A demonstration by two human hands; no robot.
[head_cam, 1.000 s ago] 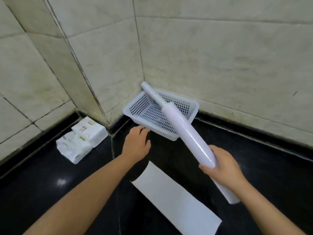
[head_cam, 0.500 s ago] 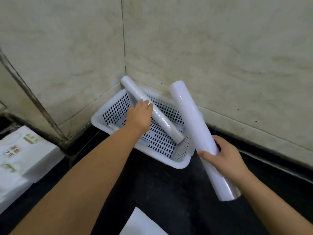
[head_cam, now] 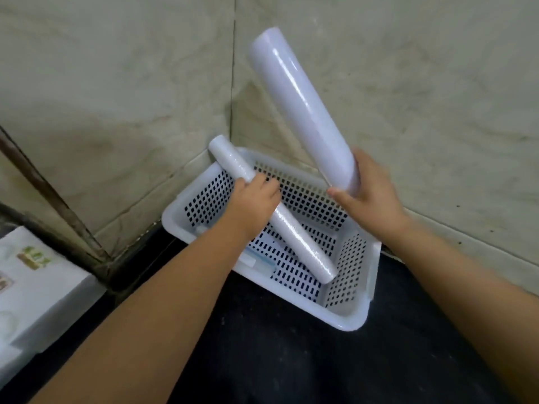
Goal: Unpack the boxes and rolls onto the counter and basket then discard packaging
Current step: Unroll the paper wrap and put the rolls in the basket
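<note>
Here the left hand [head_cam: 252, 204] clasps a thin white plastic-wrapped roll [head_cam: 297, 237] lying slantwise in the white perforated plastic basket [head_cam: 354, 320]; the right hand [head_cam: 369, 196] clasps a thick glossy white roll [head_cam: 300, 106].

The left hand [head_cam: 250, 204] covers the middle of the thin white plastic-wrapped roll [head_cam: 303, 243]. Beneath that roll, small flat white and blue items [head_cam: 256, 262] on the white perforated plastic basket's [head_cam: 350, 319] floor are too obscured to identify. The white printed packages [head_cam: 38, 290] at near left are cut by the frame edge, their labels blurred.

Beige marble-look wall [head_cam: 116, 83] corner; black, perhaps stone, counter [head_cam: 277, 360].
</note>
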